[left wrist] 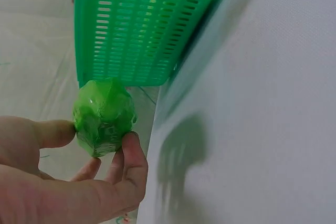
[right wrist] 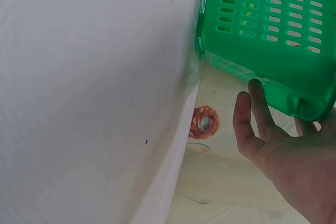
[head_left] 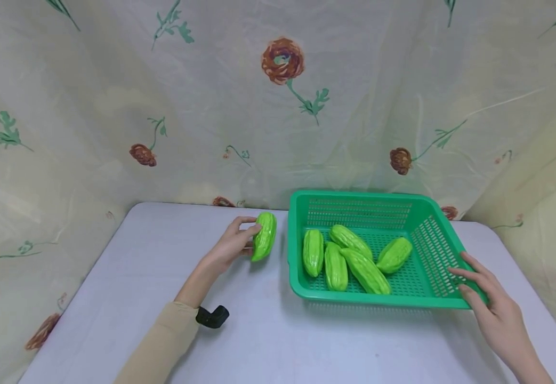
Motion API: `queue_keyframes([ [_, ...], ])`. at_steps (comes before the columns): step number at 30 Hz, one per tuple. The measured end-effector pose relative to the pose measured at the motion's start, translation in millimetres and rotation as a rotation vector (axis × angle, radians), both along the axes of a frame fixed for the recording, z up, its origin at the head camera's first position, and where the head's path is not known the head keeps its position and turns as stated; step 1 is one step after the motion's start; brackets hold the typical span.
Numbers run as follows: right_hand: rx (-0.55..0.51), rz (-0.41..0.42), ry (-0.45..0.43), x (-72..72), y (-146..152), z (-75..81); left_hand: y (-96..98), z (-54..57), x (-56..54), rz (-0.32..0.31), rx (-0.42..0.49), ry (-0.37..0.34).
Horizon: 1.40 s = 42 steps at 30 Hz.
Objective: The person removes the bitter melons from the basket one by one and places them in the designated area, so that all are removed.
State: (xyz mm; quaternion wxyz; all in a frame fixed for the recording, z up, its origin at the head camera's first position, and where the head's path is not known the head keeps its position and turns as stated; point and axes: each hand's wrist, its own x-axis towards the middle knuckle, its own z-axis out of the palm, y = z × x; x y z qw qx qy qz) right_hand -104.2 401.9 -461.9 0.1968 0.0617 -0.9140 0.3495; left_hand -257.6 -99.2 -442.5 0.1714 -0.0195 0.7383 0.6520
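My left hand [head_left: 230,245] pinches a bright green bitter gourd [head_left: 265,236] between thumb and fingertips, just left of the basket. The left wrist view shows this bitter gourd [left wrist: 105,116] end-on, with its shadow falling on the table beside it. A green plastic basket [head_left: 354,196] with slotted walls stands on the right half of the table. Inside lie several more bitter gourds [head_left: 366,271], mostly toward its left and middle. At the basket's near right corner my right hand [head_left: 496,306] grips the rim, while two fingers [right wrist: 258,103] extend below it in the right wrist view.
A white cloth covers the table [head_left: 239,352]. Behind and at both sides hangs a pale curtain [head_left: 201,106] printed with brown flowers. A black strap [head_left: 212,317] sits on the left wrist by a beige sleeve [head_left: 162,341].
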Motion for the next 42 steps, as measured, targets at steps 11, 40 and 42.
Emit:
queue_keyframes([
  [11,-0.001,-0.001,-0.006,2.8,0,-0.6,16.6,-7.8,-8.3,0.065,0.016,-0.007],
  [40,-0.006,-0.001,-0.010,0.8,-1,-1.7,36.3,-15.3,-22.2,0.095,-0.324,0.117],
  [42,-0.006,0.000,-0.008,0.8,0,-1.5,37.6,-14.4,-22.8,0.093,-0.353,0.139],
])
